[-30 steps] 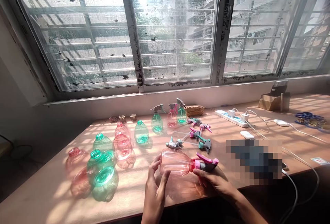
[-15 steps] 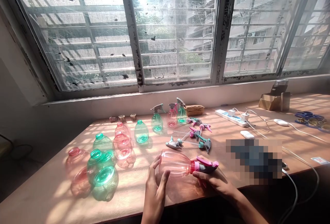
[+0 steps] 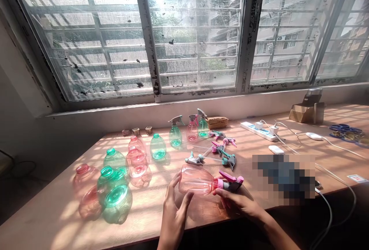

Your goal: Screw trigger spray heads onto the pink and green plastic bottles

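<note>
A clear pink spray bottle [image 3: 197, 181] lies on its side just above the wooden table [image 3: 253, 150], held between both hands. My left hand [image 3: 174, 207] is wrapped round the bottle's base end. My right hand [image 3: 238, 200] grips the neck at the pink and grey trigger head [image 3: 230, 182], fingers closed on it. Behind the bottle lie several loose trigger heads [image 3: 219, 152] with thin tubes.
Several capless pink and green bottles [image 3: 115, 182] stand or lie at the left. Three finished spray bottles [image 3: 188, 129] stand near the window wall. A power strip [image 3: 258, 131], cables, white chargers [image 3: 276, 150] and a blurred patch fill the right side.
The trigger head has turned a little on the bottle's neck under my right hand. The bottle has tipped and shifted slightly; both hands stay on it.
</note>
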The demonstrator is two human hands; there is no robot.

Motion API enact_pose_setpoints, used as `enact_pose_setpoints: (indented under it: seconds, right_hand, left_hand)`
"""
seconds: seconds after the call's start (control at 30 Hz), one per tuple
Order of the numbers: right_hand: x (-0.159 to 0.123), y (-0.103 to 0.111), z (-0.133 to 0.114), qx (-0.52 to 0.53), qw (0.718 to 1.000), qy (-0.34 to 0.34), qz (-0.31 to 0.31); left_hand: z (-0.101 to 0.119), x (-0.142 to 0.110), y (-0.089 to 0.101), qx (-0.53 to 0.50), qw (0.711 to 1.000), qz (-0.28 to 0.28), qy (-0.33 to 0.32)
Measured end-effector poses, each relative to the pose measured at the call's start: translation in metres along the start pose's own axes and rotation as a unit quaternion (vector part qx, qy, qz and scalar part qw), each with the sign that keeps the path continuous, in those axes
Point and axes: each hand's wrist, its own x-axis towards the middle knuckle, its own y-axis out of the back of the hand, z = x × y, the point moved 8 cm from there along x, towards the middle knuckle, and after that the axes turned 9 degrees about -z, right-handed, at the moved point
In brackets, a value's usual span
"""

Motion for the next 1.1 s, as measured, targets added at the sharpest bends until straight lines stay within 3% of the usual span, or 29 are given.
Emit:
enact_pose_setpoints:
  seconds: [0.13, 0.37, 0.63, 0.9, 1.1]
  right_hand:
    - [0.002, 0.002, 0.002, 0.023, 1.0, 0.001, 0.007]
    - [0.008, 0.002, -0.001, 0.097, 0.994, 0.045, -0.007]
    - [-0.002, 0.002, -0.002, 0.008, 1.0, 0.002, 0.0]
    - [0.004, -0.003, -0.002, 0.052, 0.998, 0.016, -0.014]
    - [-0.001, 0.003, 0.001, 0.012, 1.0, 0.008, 0.019]
  left_hand:
    - [0.002, 0.0, 0.001, -0.038, 0.999, -0.004, 0.017]
    - [0.005, 0.003, 0.0, 0.033, 0.999, -0.015, -0.034]
    - [0.002, 0.0, 0.001, -0.032, 0.999, -0.001, 0.01]
    - [0.008, 0.003, 0.002, 0.008, 0.999, -0.008, -0.052]
    - [0.002, 0.0, -0.001, -0.007, 0.999, -0.007, -0.035]
